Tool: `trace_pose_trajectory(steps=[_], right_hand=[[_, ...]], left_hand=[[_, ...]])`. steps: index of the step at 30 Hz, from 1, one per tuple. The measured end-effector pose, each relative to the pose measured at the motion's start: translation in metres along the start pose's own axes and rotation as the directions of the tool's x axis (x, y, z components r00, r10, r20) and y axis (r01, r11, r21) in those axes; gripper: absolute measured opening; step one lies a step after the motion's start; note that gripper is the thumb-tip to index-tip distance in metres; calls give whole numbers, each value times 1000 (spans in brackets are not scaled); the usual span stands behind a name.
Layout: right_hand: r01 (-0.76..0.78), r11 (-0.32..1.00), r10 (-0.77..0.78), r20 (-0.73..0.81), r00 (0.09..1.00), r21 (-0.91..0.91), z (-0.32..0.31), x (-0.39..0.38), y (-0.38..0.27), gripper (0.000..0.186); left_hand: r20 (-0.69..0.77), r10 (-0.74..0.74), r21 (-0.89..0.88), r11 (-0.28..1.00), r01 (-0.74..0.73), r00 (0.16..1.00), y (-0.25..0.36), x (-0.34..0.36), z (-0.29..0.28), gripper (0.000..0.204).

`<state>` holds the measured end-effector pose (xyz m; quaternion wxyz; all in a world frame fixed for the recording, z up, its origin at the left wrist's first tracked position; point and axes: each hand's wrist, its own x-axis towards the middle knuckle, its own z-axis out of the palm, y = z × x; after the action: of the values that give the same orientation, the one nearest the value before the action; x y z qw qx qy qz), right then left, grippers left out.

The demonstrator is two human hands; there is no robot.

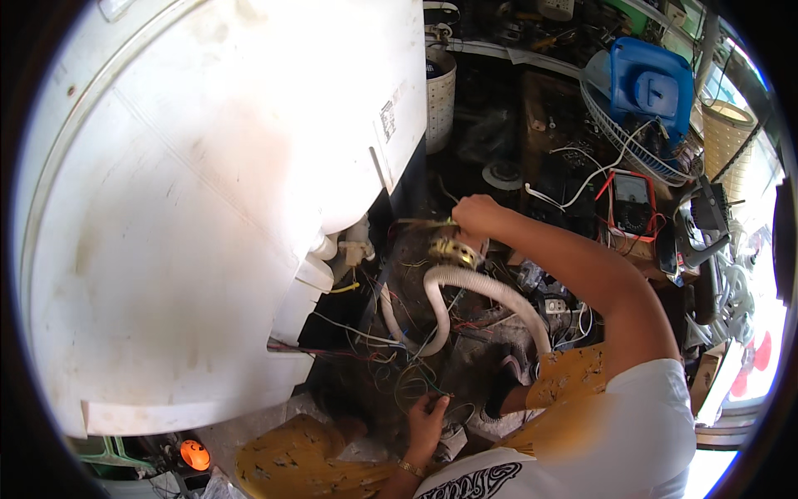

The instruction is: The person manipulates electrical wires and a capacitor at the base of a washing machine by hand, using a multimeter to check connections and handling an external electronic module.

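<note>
1. Handling of loose wiring seems to be the step in hand: a thin green wire [435, 387] is pinched between thumb and fingertips of the left hand [426, 424], near the lap.
2. Above the pale corrugated hose [492, 284], a round brassy part [454, 252] is gripped by the bent fingers of the right hand [478, 216].
3. Steady support of the part and a clear wire end are judged to be called for.
4. The dark floor [467, 370] is littered with wires; the left side is filled by a white cabinet [166, 249].
5. Beyond, a red-framed meter [632, 200] and blue plastic item [652, 91] are seen.
</note>
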<state>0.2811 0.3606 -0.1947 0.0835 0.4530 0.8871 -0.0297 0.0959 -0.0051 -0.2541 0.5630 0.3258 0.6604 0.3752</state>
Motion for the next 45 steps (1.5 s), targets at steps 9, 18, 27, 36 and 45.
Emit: trace_pose_trajectory(steps=[9, 18, 27, 36, 45], right_hand=[[-499, 863, 475, -212, 854, -80, 86, 145, 94, 12], [-468, 801, 544, -127, 830, 373, 197, 107, 68, 50], [-444, 584, 8, 542, 840, 680, 164, -99, -67, 47], [-152, 259, 159, 114, 981, 954, 28, -156, -76, 57], [87, -336, 381, 51, 923, 938, -104, -102, -107, 32]], left_hand=[[24, -222, 57, 974, 220, 975, -28, 20, -8, 32], [-15, -553, -8, 833, 553, 833, -27, 28, -10, 30], [-191, -62, 1, 998, 63, 980, 0, 17, -13, 26], [-84, -56, -472, 882, 9, 995, 16, 6, -49, 17], [-87, 123, -474, 868, -149, 989, 103, -15, -125, 17]])
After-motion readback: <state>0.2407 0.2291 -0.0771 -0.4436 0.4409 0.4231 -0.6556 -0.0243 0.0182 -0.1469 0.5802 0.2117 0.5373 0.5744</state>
